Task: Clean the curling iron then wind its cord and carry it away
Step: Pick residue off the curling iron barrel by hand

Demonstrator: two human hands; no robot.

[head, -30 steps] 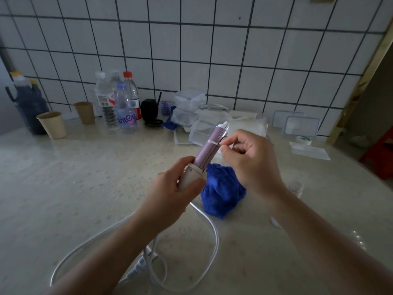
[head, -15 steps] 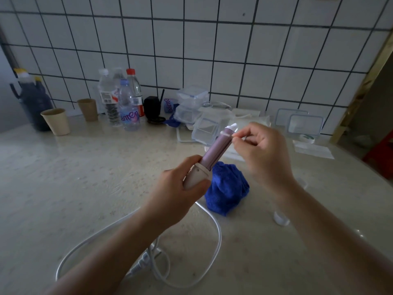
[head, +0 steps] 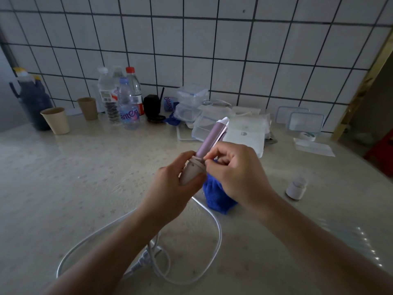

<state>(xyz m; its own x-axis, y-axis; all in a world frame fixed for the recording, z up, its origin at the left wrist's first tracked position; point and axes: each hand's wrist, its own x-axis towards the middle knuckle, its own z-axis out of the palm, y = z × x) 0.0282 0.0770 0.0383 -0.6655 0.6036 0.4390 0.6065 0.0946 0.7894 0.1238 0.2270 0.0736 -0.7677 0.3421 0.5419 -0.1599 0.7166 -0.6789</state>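
Observation:
My left hand (head: 170,188) grips the cream handle of the curling iron (head: 212,137) and holds it above the table, lilac barrel pointing up and away. My right hand (head: 236,171) has its fingertips pinched together at the base of the barrel, on what looks like a thin white swab; the fingers hide most of it. The white cord (head: 219,231) trails from the handle in a loose loop on the table, and its plug (head: 140,262) lies near my left forearm. A crumpled blue cloth (head: 214,194) lies on the table under my hands.
A small white bottle (head: 296,187) stands to the right of my hands. Along the tiled wall are water bottles (head: 127,103), two paper cups (head: 56,120), a dark jug (head: 32,99), clear plastic boxes (head: 191,103) and lids (head: 306,122). The table's edge curves away at the right.
My right hand has slid from the barrel's tip down to its base by the handle. The left hand has kept its grip on the handle.

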